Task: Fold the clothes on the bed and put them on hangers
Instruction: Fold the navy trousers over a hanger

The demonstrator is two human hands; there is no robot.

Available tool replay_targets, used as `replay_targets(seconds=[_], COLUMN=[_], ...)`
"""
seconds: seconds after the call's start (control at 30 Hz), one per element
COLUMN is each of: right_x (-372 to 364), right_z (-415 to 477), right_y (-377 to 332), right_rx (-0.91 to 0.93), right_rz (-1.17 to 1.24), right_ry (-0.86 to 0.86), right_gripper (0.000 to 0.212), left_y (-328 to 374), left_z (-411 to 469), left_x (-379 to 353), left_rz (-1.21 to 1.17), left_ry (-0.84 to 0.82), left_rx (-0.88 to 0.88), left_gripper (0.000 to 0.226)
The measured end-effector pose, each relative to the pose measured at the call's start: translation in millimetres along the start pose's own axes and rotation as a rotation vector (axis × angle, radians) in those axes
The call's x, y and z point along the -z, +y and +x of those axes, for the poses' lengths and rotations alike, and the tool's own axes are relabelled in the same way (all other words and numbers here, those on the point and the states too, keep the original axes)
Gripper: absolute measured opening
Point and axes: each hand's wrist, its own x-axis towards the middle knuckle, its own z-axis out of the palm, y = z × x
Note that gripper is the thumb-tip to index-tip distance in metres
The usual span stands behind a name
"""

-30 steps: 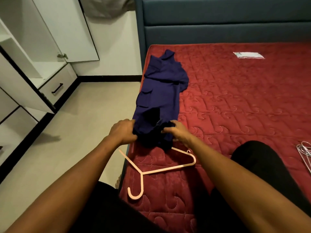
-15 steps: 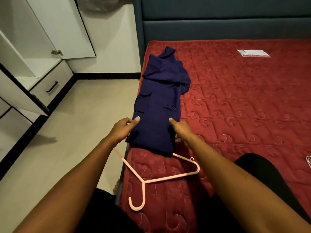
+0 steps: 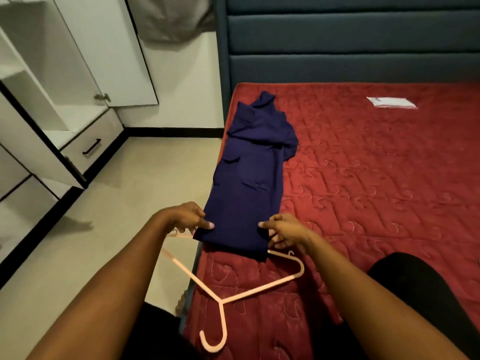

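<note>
A dark blue garment lies folded lengthwise along the left edge of the red mattress. Its near hem covers the bar of a pink plastic hanger, whose hook points toward me. My left hand pinches the hem's left corner. My right hand pinches the hem's right corner, its lower fingers curled by the hanger's shoulder. Both corners are held low, just above the mattress.
A white wardrobe with an open door and a drawer stands to the left across beige floor. A teal padded headboard backs the bed. A white label lies at the far right of the mattress. My dark-clad knee rests on the bed.
The bunched near end of the garment has been spread flat and drawn toward me over the hanger bar. Both hands moved from its middle out to the hem corners.
</note>
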Motion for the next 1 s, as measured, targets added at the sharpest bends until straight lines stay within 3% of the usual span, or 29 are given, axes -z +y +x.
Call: replay_targets(seconds=[0.17,0.23,0.3,0.43,0.6,0.73,0.83,0.9,1.0], right_x=[8,8,6,3,8,39,56,69,96], right_z=[0,3,11,41,80,122,168,199,234], right_y=[-16,-19,-24,-35,-48,-75,-80,-85,-118], right_rx=[0.02,-0.016,-0.032,0.009,0.191,0.302,0.25,0.264,0.328], right_rz=[0.079,0.119,0.152,0.331,0.26,0.393,0.148,-0.005,0.033], right_ry=[0.024,-0.013,0.005,0.185,0.288,0.388,0.487,0.508,0.609], right_gripper=[0.009,0.014,0.023,0.024,0.017,0.011,0.027,0.033,0.042], left_y=[12,17,24,40,57,79,99,116,135], left_z=[0,2,9,39,70,112,150,178,221], left_x=[14,19,20,20,36,63,70,77,101], left_rz=[0.093,0.127,0.05,-0.369,-0.44,-0.56,-0.562,-0.554,-0.618], left_ry=[-0.168,-0.211,-0.12,0.177,0.236,0.307,0.335,0.409,0.604], left_rx=[0.113,0.157,0.17,0.152,0.044,-0.131,-0.155,-0.198,-0.237], left_gripper=[0.021,0.031,0.046,0.054,0.011,0.005,0.021,0.015,0.015])
